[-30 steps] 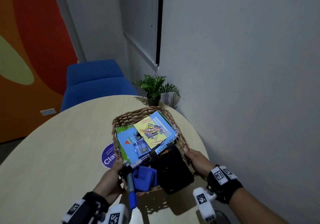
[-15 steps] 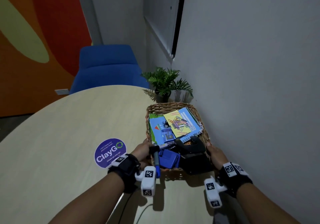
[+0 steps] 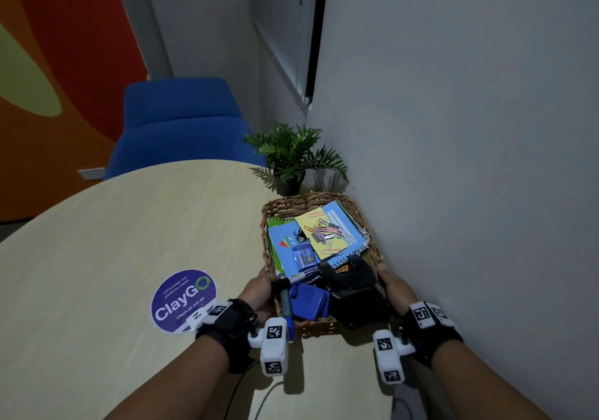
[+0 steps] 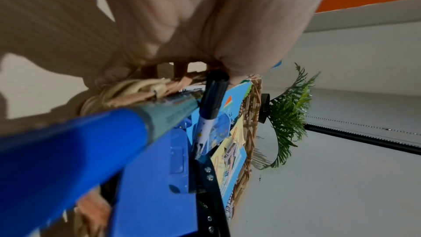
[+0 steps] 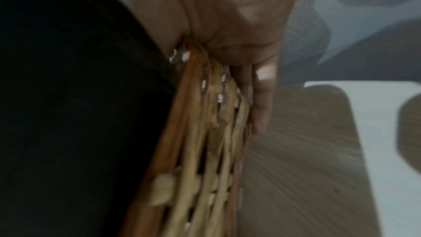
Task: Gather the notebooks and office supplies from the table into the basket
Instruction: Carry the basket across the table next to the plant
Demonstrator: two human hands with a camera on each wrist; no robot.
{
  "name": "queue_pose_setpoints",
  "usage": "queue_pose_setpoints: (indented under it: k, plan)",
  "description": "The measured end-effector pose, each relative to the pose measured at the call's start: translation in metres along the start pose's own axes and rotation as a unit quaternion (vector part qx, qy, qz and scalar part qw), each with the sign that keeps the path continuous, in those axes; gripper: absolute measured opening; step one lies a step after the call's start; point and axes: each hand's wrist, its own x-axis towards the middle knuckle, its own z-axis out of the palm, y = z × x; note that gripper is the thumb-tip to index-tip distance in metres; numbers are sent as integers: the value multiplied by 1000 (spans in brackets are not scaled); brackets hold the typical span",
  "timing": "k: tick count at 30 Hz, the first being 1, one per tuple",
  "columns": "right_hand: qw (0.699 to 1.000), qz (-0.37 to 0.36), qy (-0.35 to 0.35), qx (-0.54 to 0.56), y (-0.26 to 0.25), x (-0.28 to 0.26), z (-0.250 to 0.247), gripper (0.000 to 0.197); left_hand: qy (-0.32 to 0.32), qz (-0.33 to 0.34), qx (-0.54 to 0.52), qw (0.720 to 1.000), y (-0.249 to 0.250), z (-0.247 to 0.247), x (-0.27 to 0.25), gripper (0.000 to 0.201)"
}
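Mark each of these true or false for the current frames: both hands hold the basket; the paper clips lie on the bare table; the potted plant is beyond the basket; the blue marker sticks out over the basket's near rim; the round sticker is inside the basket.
1. Both hands hold the basket: true. The left hand and right hand grip its opposite sides.
2. The paper clips lie on the bare table: false. They lie on a yellow notepad in the basket.
3. The potted plant is beyond the basket: true.
4. The blue marker sticks out over the near rim: true.
5. The round sticker is inside the basket: false. It is on the table, left of the basket.
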Motion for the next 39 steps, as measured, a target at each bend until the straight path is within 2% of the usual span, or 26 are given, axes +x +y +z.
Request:
queue_pose_setpoints:
  k: [3,6,9,13,15,17,19,24,29,39]
  plan:
    - [997,10,-12,71,0,-4,1,50,-4,3,-1,1000,-10,-7,14,20]
    - [988,17,-13,152,17,7,-1,54,-7,-3,24,1000,-12,-8,6,25]
    - [974,10,-8,225,18,-5,0,40,-18,-25,47,998,-9,-12,-7,50]
    - [968,-11,-20,251,27,-24,6,41,-68,-83,22,994,-7,-11,-27,66]
    - [963,5,-16,270,33,-26,9,33,-71,-77,14,994,-10,-5,-37,55]
    - [958,16,8,287,32,-25,10,26,-73,-35,-2,997,-11,5,-45,36]
    - [949,29,30,312,31,-20,8,29,-68,-13,-4,998,-11,13,-47,29]
    - [925,67,60,368,30,-14,12,36,-63,10,6,998,-9,22,-46,26]
    - [930,70,105,344,27,-12,21,36,-63,13,5,998,-7,22,-41,24]
    - [939,62,109,321,29,-14,24,35,-62,18,35,997,-8,20,-39,23]
